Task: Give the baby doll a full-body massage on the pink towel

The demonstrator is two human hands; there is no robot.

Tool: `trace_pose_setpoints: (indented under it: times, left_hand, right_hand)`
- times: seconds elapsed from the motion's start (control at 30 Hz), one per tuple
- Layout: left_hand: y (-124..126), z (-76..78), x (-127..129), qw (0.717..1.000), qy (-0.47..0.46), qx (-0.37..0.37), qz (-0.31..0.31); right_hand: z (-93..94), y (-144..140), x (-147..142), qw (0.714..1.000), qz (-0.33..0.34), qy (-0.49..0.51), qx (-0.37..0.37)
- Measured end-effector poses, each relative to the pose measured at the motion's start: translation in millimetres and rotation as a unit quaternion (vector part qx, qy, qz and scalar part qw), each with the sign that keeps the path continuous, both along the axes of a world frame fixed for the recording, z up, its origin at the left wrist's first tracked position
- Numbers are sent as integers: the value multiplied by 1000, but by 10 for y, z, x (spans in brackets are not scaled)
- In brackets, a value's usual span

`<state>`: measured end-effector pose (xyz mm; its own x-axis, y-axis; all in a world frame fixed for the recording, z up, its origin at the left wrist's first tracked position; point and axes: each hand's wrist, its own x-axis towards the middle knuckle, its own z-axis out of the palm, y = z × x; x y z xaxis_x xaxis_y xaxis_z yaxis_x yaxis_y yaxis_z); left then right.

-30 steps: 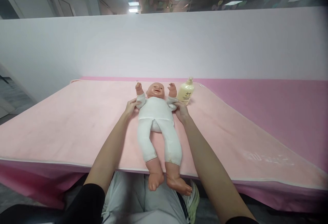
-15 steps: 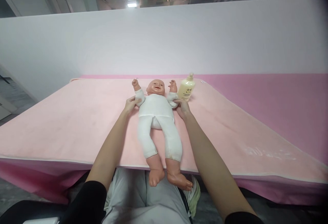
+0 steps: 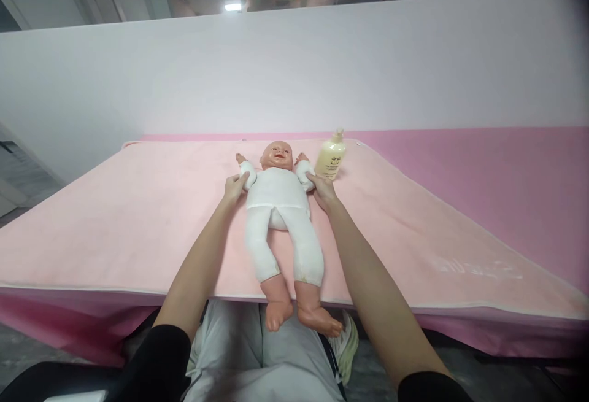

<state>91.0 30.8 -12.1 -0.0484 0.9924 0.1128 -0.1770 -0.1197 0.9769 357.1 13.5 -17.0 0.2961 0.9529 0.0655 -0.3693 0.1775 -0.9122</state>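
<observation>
A baby doll (image 3: 278,190) with a white cloth body lies on its back on a pink towel (image 3: 138,224), its head away from me and its bare feet hanging over the front edge. My left hand (image 3: 235,187) is closed around the doll's arm on the left, thumb on top. On the other side, my right hand (image 3: 323,190) grips the doll's other arm near the elbow. Both doll arms are bent, with the little hands beside the head. Just beyond my right hand stands a pump bottle (image 3: 330,156) of pale yellow liquid.
A white wall panel (image 3: 294,70) rises behind the table. Pink table covering (image 3: 506,193) shows on the right, past the towel's slanted edge. My legs in light trousers (image 3: 239,347) are under the front edge.
The doll's forearms have tipped backward and its hands sit lower beside the head. My hands still hold its arms. The view has shifted slightly.
</observation>
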Motion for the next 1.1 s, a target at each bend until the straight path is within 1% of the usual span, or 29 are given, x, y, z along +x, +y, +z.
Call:
trace_pose_setpoints:
  times: [0.07, 0.13, 0.2, 0.27, 0.33, 0.37, 0.47, 0.57, 0.67, 0.83, 0.9, 0.97, 1.03, 1.1]
  left_hand:
    - [9, -12, 6, 999, 21, 0, 24]
    - [3, -5, 0, 1000, 8, 12, 13]
    - [-15, 17, -19, 999, -26, 19, -26]
    - [-37, 44, -48, 996, -52, 22, -71]
    - [-59, 66, -73, 994, -59, 19, -93]
    - [-68, 73, -79, 994, -62, 14, -94]
    - [-83, 77, -67, 994, -75, -3, -78]
    - [-65, 61, -41, 994, -74, 19, -77]
    - [-16, 20, -29, 994, -62, 33, -87]
    - [54, -55, -14, 999, -32, 2, -30]
    - [55, -54, -14, 999, -33, 2, -26]
    - [41, -33, -24, 998, -43, 9, -44]
    - [18, -3, -39, 996, -55, 20, -69]
    - [-11, 25, -51, 994, -69, 19, -78]
  right_hand:
    - [-8, 2, 12, 1000, 8, 2, -5]
    - [-18, -3, 41, 1000, 28, 9, 8]
    - [-24, -18, 78, 998, 55, 15, 17]
    - [-22, -38, 111, 996, 87, 11, 11]
    - [-14, -57, 129, 994, 106, 12, 1]
    - [-9, -64, 131, 995, 104, 14, -1]
    - [3, -70, 114, 998, 67, 16, 1]
    - [8, -66, 85, 998, 57, -5, 12]
    - [2, -55, 66, 998, 55, 1, 18]
    - [-26, -2, 57, 999, 27, 22, -3]
    - [-38, 17, 62, 1000, 19, 22, -8]
    - [-49, 21, 78, 999, 27, 17, 0]
    - [-59, 12, 105, 999, 52, 8, 12]
    - [-65, -1, 138, 996, 83, -1, 13]
